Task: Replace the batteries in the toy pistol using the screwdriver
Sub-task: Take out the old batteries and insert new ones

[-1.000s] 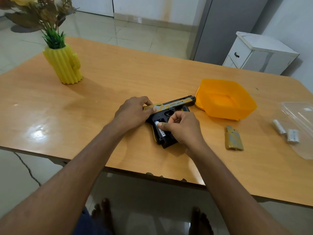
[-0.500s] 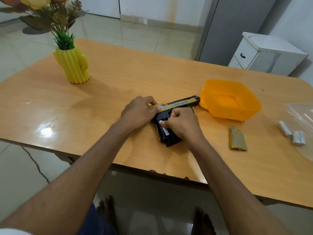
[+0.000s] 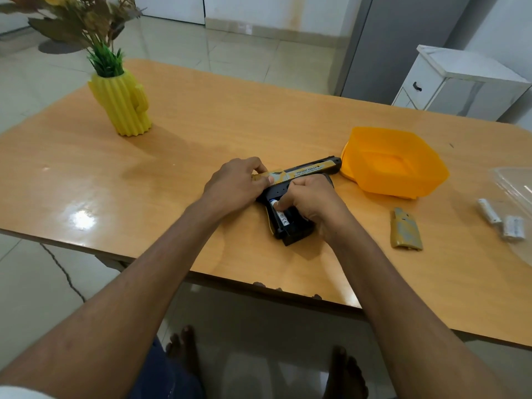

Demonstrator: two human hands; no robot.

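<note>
While my left hand pins the toy pistol flat on the table, my right hand, the nearer grip, pinches the battery, lying lengthwise along the open handle below my fingertips.

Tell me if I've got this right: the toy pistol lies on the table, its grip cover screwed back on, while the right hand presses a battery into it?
Not quite. The head view shows the grip cover lying loose on the table, right of the toy pistol. The right hand does press a battery into the open grip.
</note>
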